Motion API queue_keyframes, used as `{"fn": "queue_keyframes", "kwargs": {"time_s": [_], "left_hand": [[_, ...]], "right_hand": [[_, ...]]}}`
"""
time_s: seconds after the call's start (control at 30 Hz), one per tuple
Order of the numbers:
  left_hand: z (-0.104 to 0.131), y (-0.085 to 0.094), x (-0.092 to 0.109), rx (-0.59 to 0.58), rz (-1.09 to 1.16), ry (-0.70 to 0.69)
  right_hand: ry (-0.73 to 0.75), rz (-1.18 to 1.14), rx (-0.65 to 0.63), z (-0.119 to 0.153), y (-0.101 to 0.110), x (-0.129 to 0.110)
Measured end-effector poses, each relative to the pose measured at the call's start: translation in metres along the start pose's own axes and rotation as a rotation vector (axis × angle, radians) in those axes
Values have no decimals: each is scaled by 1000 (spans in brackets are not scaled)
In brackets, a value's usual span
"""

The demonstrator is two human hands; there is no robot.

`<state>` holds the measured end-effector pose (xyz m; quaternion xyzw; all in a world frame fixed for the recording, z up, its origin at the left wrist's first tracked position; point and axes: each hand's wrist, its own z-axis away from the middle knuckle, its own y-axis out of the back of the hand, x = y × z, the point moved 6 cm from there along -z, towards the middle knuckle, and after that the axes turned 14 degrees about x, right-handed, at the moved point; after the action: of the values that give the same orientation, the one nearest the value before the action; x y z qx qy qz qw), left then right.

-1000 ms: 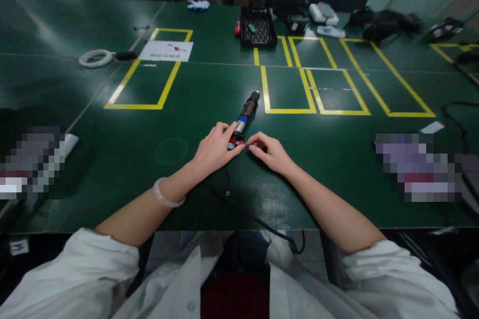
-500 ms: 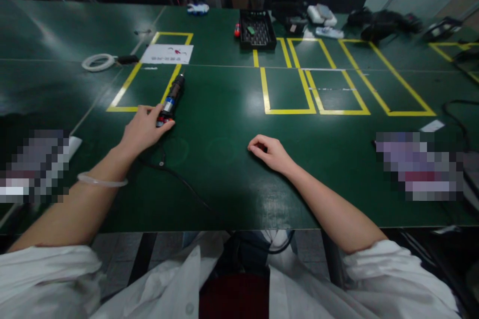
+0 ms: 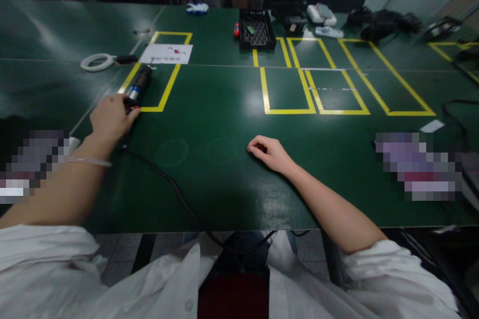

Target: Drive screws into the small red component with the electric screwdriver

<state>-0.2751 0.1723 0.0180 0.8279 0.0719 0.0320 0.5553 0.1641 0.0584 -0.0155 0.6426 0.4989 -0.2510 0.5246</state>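
Observation:
My left hand point(image 3: 111, 117) is closed around the rear end of a corded electric screwdriver point(image 3: 139, 83). This tool is black with a blue and silver band, and it points away from me over the left side of a yellow-taped rectangle point(image 3: 170, 87). Its black cord point(image 3: 175, 187) runs from under my hand across the table and over the front edge. Beyond the tool's tip lies a white printed sheet point(image 3: 160, 54). Loosely curled, my right hand point(image 3: 271, 152) rests on the green table point(image 3: 232, 184) with nothing visible in it.
At the back stands a black tray point(image 3: 258, 46) holding small parts, with a red object point(image 3: 236, 30) beside it. More yellow-taped rectangles point(image 3: 288, 111) mark the right half. A coiled white cable point(image 3: 98, 63) lies at left. Blurred-out items point(image 3: 419, 164) sit at both sides.
My left hand has carried the electric screwdriver leftward, from the right side of the taped rectangle to its left side. The cord has followed. My right hand stays put.

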Motion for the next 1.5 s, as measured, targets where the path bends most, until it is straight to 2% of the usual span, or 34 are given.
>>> {"fn": "queue_keyframes", "kwargs": {"time_s": [0.17, 0.47, 0.53, 0.63, 0.7, 0.77, 0.83, 0.9, 1.0, 1.1, 1.23, 1.33, 1.5], "left_hand": [[17, 5, 11, 11, 47, 42], [12, 3, 5, 4, 69, 158], [11, 8, 11, 49, 86, 165], [13, 21, 40, 176, 208, 110], [21, 28, 75, 175, 412, 35], [36, 34, 121, 77, 710, -44], [57, 41, 169, -78, 981, -106], [81, 48, 212, -263, 1145, -170], [114, 54, 253, -463, 1294, -241], [136, 49, 269, -584, 1400, -278], [149, 38, 273, -665, 1438, -315], [147, 36, 269, -596, 1420, -324], [141, 44, 261, -320, 1296, -423]], "right_hand": [[-15, -2, -2, 0, 0, -1], [-7, 0, -10, 0, -1, 1], [1, -2, -8, -1, -1, 0], [-2, -3, -9, -1, -1, -1], [-7, 2, -9, -1, -1, -2], [-13, 4, -8, -1, -1, -1], [-27, -21, -15, 0, -2, 2], [-57, -87, -23, 0, -3, 6], [-98, -237, -7, 1, -3, 9], [-93, -315, -35, 1, -6, 5], [-32, -241, -85, 4, -10, -3], [-13, -193, -52, 4, -8, -3], [-9, -148, 2, 1, -5, 1]]}}
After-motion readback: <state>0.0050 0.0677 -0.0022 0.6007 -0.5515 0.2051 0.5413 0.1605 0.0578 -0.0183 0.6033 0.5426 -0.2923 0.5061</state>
